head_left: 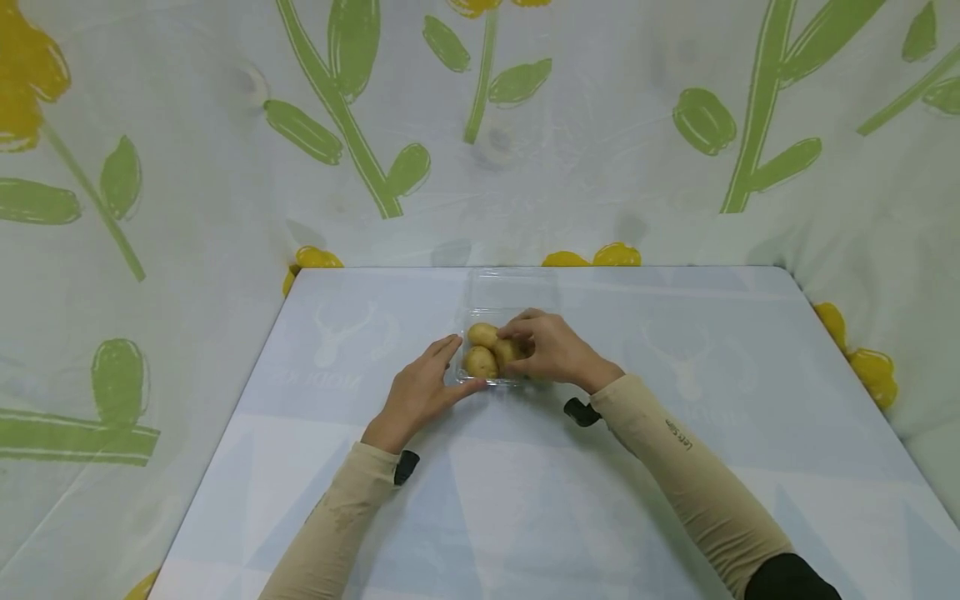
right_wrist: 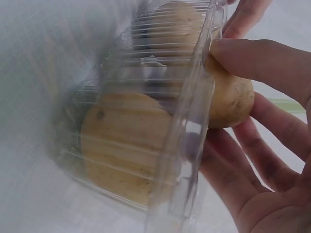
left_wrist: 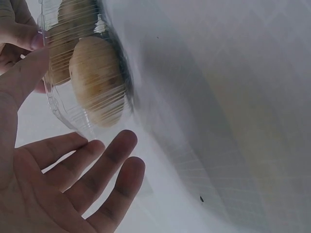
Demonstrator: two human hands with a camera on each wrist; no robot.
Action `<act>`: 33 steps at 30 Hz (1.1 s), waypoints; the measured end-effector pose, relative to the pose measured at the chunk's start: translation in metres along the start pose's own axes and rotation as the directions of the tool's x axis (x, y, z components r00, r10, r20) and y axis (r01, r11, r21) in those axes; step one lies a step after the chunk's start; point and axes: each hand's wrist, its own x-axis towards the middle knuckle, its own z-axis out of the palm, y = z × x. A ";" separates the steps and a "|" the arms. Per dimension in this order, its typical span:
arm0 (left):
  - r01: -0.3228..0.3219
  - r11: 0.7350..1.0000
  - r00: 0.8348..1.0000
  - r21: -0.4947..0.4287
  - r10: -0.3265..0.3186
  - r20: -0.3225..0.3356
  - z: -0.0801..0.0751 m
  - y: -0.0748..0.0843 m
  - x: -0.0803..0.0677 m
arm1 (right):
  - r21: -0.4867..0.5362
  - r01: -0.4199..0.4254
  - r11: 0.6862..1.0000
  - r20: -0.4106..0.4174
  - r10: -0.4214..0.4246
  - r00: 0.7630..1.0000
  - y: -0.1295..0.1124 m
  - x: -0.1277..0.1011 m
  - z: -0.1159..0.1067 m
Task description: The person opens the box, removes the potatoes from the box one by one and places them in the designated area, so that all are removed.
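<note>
our right hand [head_left: 558, 348] pinches a potato [right_wrist: 232, 99] at the rim of the clear box [right_wrist: 184, 182], while our left hand [head_left: 422, 389], fingers extended, merely touches the box. if our pinch slips, the potato could drop; bumping the lightly steadied box could tip it.

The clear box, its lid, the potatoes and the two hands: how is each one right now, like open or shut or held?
Clear box: open at the top.
Lid: open, folded back.
Held potato: gripped, sticking partly out of the clear box.
Other potatoes: inside the clear box.
Left hand: fingers spread, at the clear box's side.
Right hand: holding the held potato.
</note>
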 end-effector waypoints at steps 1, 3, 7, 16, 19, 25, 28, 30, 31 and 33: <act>-0.001 1.000 1.000 0.002 0.001 -0.001 0.000 0.000 0.000 | 0.009 0.002 1.000 -0.014 -0.002 1.000 0.000 0.000 0.000; -0.001 1.000 1.000 0.005 0.001 0.000 0.000 0.000 0.000 | 0.019 0.009 1.000 -0.038 -0.008 0.999 0.001 -0.002 0.000; 0.007 1.000 1.000 0.009 -0.007 0.005 0.000 0.001 0.000 | 0.042 0.016 0.999 -0.069 -0.013 0.998 0.002 -0.004 -0.001; 0.011 1.000 1.000 -0.028 -0.011 0.003 0.001 0.001 0.000 | 0.121 0.025 0.992 -0.102 -0.013 0.995 0.005 -0.009 -0.006; 0.004 0.999 1.000 -0.042 -0.004 -0.005 0.002 0.001 0.000 | 0.135 0.032 0.990 -0.116 -0.016 0.993 0.005 -0.013 -0.008; -0.016 0.998 1.000 -0.059 0.015 -0.023 0.003 0.000 0.001 | 0.164 0.065 0.984 -0.163 -0.038 0.986 0.000 -0.020 -0.016; -0.023 0.998 1.000 -0.067 0.022 -0.022 0.004 0.000 0.001 | 0.153 0.060 0.986 -0.175 -0.033 0.984 0.000 -0.024 -0.021; -0.028 0.998 0.999 -0.061 0.027 -0.020 0.004 -0.001 0.002 | 0.143 0.049 0.988 -0.185 -0.022 0.983 0.001 -0.026 -0.024; -0.029 0.998 0.999 -0.058 0.028 -0.019 0.004 -0.001 0.002 | 0.140 0.041 0.989 -0.191 -0.014 0.982 0.002 -0.028 -0.026; -0.028 0.998 0.999 -0.054 0.028 -0.016 0.004 -0.001 0.002 | 0.136 0.030 0.990 -0.206 -0.001 0.979 0.004 -0.030 -0.029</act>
